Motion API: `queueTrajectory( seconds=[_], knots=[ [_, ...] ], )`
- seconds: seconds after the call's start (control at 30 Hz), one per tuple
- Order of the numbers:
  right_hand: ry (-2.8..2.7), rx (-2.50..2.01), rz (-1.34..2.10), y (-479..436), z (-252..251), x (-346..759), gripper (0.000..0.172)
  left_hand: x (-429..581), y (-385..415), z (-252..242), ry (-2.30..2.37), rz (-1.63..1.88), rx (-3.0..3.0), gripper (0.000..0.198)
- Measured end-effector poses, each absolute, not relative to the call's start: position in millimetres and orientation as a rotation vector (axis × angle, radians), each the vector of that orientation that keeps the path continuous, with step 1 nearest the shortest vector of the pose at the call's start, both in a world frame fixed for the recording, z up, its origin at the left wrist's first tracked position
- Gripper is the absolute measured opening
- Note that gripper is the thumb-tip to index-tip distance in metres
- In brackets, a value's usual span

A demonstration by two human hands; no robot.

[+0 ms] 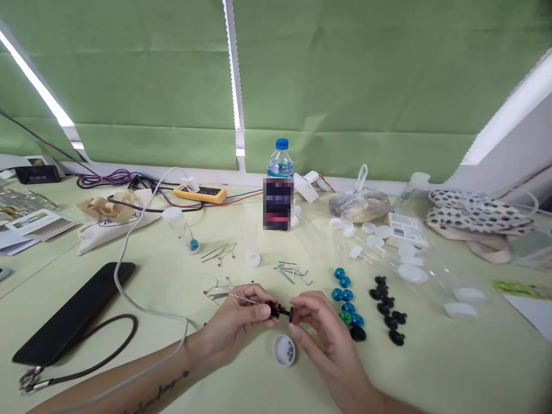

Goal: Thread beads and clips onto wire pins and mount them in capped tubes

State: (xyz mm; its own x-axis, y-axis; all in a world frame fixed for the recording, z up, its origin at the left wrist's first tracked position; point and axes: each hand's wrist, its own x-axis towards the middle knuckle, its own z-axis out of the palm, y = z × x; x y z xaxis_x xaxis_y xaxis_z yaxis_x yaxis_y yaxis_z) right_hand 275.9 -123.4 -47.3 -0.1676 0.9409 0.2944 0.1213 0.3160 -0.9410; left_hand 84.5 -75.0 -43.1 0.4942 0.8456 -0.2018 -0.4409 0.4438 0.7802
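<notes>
My left hand (239,319) pinches a thin metal pin (245,299) with a small black bead (273,309) on its end. My right hand (321,325) pinches a black bead (290,313) at the same pin's tip, right against the left fingers. Both hands hover just above the pale green table (431,368). Directly below them lies a small white cap (284,350) with tiny dark bits inside. Right of my right hand sit several blue beads (342,290), one green bead (345,316) and several black beads (388,313).
Loose metal pins (293,272) lie scattered ahead of my hands. A water bottle (279,184) stands behind them. A black phone (73,313) with a strap and a white cable (129,299) lie at left. White caps (409,270), clear tubes and a plastic bag (360,206) are at right.
</notes>
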Motion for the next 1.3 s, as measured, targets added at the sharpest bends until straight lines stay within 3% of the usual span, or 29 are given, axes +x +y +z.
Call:
queueTrajectory(
  seconds=[0.67, 0.9, 1.3],
  knots=[
    [-1.595, -0.971, 1.053, -123.0, -54.7, 282.1, 0.029, 87.4, -75.1, -45.2, 0.585, 0.799, 0.693, 0.017],
    [-1.57, -0.97, 1.029, -122.7, -53.9, 282.7, 0.037, 86.6, -74.0, -47.2, 0.613, 0.813, 0.704, 0.017],
    [-1.6, -0.966, 0.962, -122.6, -50.2, 282.8, 0.028, 87.4, -72.8, -46.7, 0.622, 0.8, 0.742, 0.017]
  ],
)
